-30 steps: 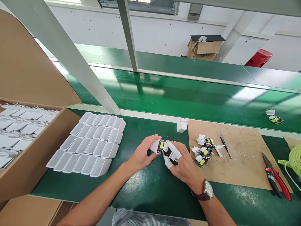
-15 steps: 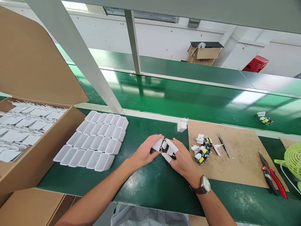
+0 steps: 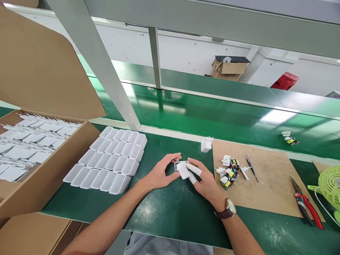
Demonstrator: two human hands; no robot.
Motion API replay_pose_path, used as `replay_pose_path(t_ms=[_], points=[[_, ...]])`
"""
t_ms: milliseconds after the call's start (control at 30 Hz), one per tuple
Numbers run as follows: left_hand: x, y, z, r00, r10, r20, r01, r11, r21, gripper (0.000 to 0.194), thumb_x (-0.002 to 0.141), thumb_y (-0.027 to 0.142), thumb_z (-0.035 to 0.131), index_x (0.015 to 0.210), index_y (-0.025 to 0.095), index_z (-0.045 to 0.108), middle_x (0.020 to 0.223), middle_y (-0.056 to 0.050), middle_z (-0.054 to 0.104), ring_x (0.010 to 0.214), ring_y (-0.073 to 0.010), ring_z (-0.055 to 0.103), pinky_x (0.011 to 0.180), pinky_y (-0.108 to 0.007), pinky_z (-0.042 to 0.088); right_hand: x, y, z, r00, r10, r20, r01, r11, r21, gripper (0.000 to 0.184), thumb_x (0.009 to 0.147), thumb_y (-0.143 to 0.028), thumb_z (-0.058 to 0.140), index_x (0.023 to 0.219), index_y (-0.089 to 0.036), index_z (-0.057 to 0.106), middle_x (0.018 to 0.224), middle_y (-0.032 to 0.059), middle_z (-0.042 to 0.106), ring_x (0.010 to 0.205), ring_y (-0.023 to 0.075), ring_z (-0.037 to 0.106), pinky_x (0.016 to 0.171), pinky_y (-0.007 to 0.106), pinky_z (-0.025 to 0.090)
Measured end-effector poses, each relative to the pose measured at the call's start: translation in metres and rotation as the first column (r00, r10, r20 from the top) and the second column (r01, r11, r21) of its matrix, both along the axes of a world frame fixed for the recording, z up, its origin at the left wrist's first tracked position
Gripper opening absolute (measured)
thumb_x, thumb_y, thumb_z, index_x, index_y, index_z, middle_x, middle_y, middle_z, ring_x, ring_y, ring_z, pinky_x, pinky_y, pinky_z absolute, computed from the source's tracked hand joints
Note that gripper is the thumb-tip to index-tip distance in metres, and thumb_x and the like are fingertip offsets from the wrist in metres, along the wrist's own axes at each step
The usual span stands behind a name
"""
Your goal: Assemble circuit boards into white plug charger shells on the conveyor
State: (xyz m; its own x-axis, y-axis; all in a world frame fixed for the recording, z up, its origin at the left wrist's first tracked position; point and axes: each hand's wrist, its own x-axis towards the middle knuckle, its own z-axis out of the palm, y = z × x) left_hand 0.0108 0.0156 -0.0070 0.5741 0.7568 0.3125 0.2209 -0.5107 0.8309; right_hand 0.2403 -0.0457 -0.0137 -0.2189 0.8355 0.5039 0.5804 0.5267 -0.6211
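A small white charger housing [image 3: 176, 165] stands between my two hands over the green table, its dark inside partly showing. My left hand [image 3: 160, 173] is curved round it, thumb in front and fingers behind. White finger covers are on two fingers of my right hand [image 3: 205, 179]. Those fingers pinch a white plastic cover [image 3: 183, 170], tilted over the housing and hiding much of it. To the left, rows of open white housings [image 3: 102, 161] lie side by side. A closed-looking white charger [image 3: 206, 145] stands behind my right hand.
Circuit boards [image 3: 230, 173] and tweezers [image 3: 251, 167] lie on a brown board [image 3: 273, 177], with red-black pliers [image 3: 305, 203] at its right edge. A green fan [image 3: 330, 182] is far right. At left, a cardboard box [image 3: 66, 159] holds white parts. A metal post [image 3: 111, 71] rises behind.
The housing has turned so the circuit board inside is mostly out of sight. My right hand now has the white cover over it, and my left fingers have spread wider. The view has shifted slightly.
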Motion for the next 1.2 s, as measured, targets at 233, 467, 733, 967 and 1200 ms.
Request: replay_pose_path(t_ms=[233, 467, 733, 967, 1200], points=[[0.000, -0.008, -0.003, 0.999, 0.042, 0.004, -0.038, 0.936, -0.351, 0.062, 0.106, 0.039, 0.046, 0.161, 0.026, 0.021, 0.137, -0.009, 0.065, 0.123, -0.0234, 0.064, 0.109, -0.042, 0.050, -0.005, 0.003, 0.005, 0.983, 0.043, 0.176, -0.044, 0.999, 0.003, 0.043, 0.097, -0.016, 0.056, 0.140, -0.023, 0.056, 0.135, 0.0164, 0.061, 0.125, 0.0284, 0.062, 0.101, 0.047, 0.060], [0.002, -0.007, -0.002, 0.998, 0.018, 0.067, 0.004, 0.951, -0.308, 0.072, 0.108, 0.035, 0.039, 0.164, 0.027, -0.005, 0.145, -0.011, 0.061, 0.134, -0.0230, 0.057, 0.114, -0.045, 0.044, -0.013, 0.006, 0.003, 0.984, 0.110, 0.139, -0.099, 0.992, -0.082, 0.044, 0.099, -0.017, 0.055, 0.142, -0.027, 0.054, 0.138, 0.0128, 0.061, 0.123, 0.0254, 0.064, 0.101, 0.043, 0.060], [0.000, -0.005, -0.001, 0.994, -0.062, 0.086, 0.073, 0.987, -0.140, 0.087, 0.103, 0.029, 0.053, 0.163, 0.028, -0.010, 0.156, -0.017, 0.048, 0.144, -0.0254, 0.048, 0.121, -0.052, 0.036, -0.018, 0.009, -0.009, 0.995, 0.094, 0.026, -0.094, 0.995, -0.026, 0.034, 0.098, -0.017, 0.058, 0.130, -0.027, 0.066, 0.124, 0.0101, 0.069, 0.109, 0.0231, 0.070, 0.089, 0.036, 0.062], [0.002, -0.008, -0.001, 0.995, -0.044, 0.084, 0.049, 0.997, -0.057, 0.117, 0.092, 0.044, 0.072, 0.161, 0.025, -0.021, 0.158, -0.021, 0.043, 0.148, -0.0314, 0.042, 0.122, -0.058, 0.031, -0.016, 0.011, 0.005, 0.999, 0.046, -0.021, -0.046, 0.999, 0.014, 0.038, 0.097, -0.016, 0.059, 0.132, -0.030, 0.063, 0.125, 0.0079, 0.068, 0.111, 0.0213, 0.068, 0.094, 0.035, 0.060], [0.007, -0.010, -0.004, 0.999, -0.014, 0.033, 0.017, 0.996, -0.089, 0.112, 0.093, 0.051, 0.069, 0.160, 0.033, -0.019, 0.161, -0.017, 0.040, 0.151, -0.0325, 0.037, 0.121, -0.060, 0.032, -0.016, 0.019, -0.008, 0.994, 0.081, 0.077, -0.080, 0.997, -0.024, 0.041, 0.095, -0.014, 0.055, 0.133, -0.028, 0.062, 0.124, 0.0093, 0.068, 0.108, 0.0236, 0.069, 0.088, 0.037, 0.062]])
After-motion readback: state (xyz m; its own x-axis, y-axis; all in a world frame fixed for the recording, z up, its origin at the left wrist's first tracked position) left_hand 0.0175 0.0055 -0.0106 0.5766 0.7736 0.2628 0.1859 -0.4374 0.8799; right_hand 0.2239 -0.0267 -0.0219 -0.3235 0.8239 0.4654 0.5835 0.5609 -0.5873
